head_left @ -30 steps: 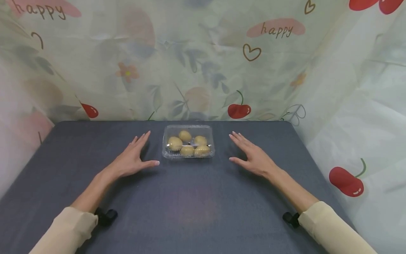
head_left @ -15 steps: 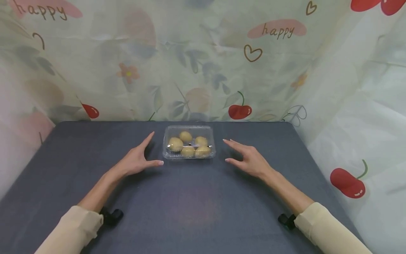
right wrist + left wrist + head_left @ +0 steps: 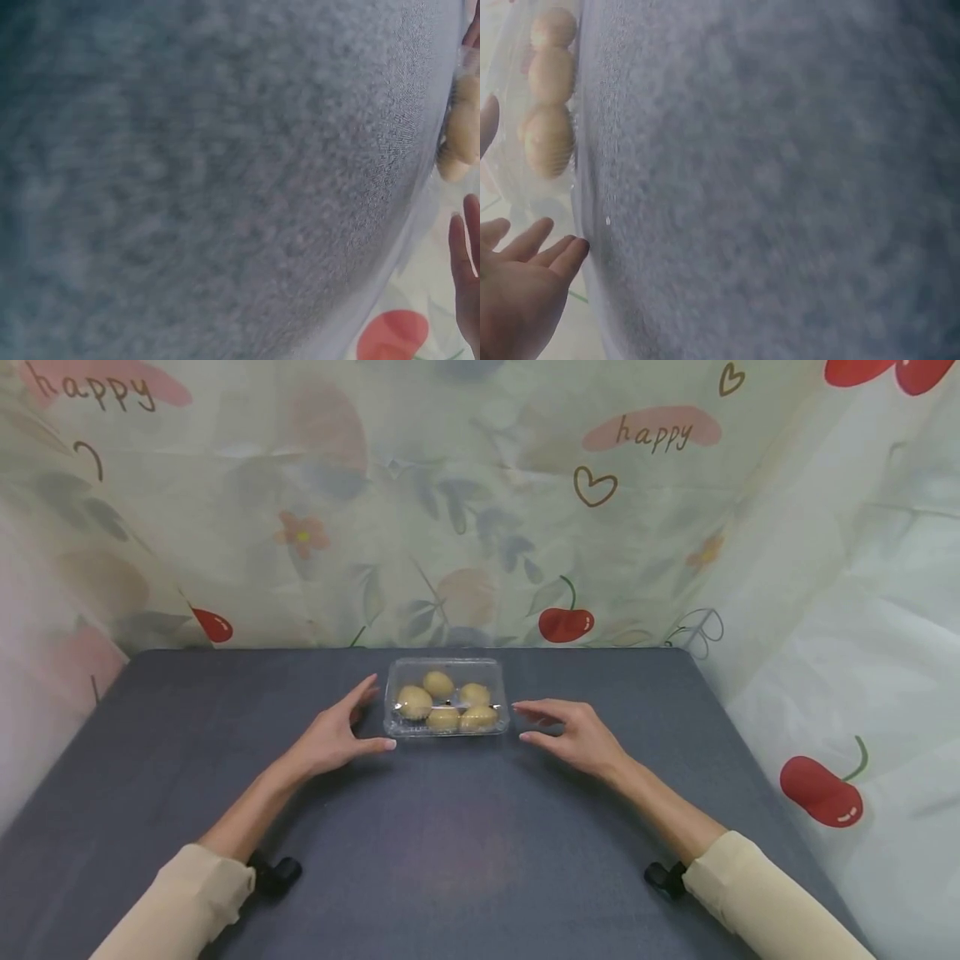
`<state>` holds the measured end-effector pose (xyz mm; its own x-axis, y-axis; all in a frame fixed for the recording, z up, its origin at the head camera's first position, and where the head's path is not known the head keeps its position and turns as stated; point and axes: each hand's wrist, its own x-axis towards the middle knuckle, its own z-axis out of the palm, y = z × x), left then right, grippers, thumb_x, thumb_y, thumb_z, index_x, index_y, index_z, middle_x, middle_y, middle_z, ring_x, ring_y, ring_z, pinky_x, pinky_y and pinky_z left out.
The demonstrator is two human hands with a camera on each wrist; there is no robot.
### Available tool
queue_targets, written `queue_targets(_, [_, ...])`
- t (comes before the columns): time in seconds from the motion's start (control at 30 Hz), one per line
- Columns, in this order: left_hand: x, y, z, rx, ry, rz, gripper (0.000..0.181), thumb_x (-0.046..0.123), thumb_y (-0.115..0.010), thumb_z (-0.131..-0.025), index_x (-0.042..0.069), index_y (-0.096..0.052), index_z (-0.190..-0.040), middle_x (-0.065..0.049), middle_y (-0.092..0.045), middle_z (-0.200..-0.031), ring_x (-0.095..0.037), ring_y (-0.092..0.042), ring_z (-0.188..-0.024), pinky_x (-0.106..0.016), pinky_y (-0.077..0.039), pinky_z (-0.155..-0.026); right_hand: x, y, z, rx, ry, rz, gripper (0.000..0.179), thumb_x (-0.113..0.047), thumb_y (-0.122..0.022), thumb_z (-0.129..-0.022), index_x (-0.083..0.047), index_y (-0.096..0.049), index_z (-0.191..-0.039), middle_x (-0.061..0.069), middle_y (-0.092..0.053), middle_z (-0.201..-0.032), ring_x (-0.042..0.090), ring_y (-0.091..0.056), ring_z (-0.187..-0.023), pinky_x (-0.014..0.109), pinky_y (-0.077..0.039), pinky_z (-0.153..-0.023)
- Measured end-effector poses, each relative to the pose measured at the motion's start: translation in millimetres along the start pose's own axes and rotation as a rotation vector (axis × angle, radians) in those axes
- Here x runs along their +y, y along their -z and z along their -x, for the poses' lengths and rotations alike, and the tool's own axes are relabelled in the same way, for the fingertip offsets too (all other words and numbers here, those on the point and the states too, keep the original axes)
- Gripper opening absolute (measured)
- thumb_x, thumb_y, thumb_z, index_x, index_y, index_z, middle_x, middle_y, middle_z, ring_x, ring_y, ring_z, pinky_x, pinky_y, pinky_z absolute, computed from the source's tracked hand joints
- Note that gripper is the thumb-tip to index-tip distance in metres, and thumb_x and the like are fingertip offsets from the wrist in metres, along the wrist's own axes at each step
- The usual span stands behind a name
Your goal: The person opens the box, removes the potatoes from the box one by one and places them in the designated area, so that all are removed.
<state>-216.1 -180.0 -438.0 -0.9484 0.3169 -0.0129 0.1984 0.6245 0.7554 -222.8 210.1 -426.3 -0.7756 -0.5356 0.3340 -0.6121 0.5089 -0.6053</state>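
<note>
Table (image 3: 450, 835) below left hand (image 3: 327, 743), right hand (image 3: 583, 740); both: thumbs spread from fingers, gripping nothing. Box (image 3: 457, 732) between hands, near both; contact at left unclear. Risk: uneven squeeze could flex box, rolling round pieces (image 3: 414, 702) inside.

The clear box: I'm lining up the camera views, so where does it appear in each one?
Head: the clear box lies near the picture's middle.
Left wrist: the clear box is at the upper left.
Right wrist: the clear box is at the right edge, partly cut off.
Shared landmark: the round yellowish items inside it.
</note>
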Motion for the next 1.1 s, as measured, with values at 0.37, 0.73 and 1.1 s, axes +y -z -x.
queue_targets(0.37, [3.1,-7.5,-8.7,0.017,0.003,0.085,0.103,0.032,-0.084,-0.082,0.016,-0.019,-0.16,-0.019,-0.037,-0.154,-0.04,-0.043,-0.136,-0.048,-0.041,-0.107,-0.6,-5.1,-5.2,-0.033,-0.056,-0.084,0.03,-0.021,-0.077,-0.089,-0.017,-0.073,-0.119,0.005,-0.071,-0.11,0.008,-0.067,-0.089,0.037,-0.056,-0.081])
queue_targets(0.73, [4.0,-8.6,-10.7,0.027,0.039,0.151,0.097,0.023,-0.083,-0.083,0.013,-0.024,-0.159,-0.016,-0.049,-0.138,-0.033,-0.058,-0.115,-0.044,-0.051,-0.091,1.5,-12.2,-14.0,-0.042,-0.122,-0.156,0.018,-0.021,-0.076,-0.09,-0.023,-0.077,-0.108,-0.01,-0.068,-0.1,0.01,-0.066,-0.083,0.032,-0.056,-0.075])
queue_targets(1.1, [4.0,-10.5,-12.5,-0.002,0.032,0.297,0.098,0.017,-0.082,-0.084,0.012,-0.019,-0.159,-0.013,-0.056,-0.11,-0.023,-0.062,-0.092,-0.03,-0.052,-0.075,6.0,-20.6,-22.1,-0.06,-0.217,-0.334,0.015,-0.019,-0.077,-0.088,-0.019,-0.078,-0.104,0.0,-0.071,-0.096,0.026,-0.066,-0.081,0.03,-0.054,-0.069])
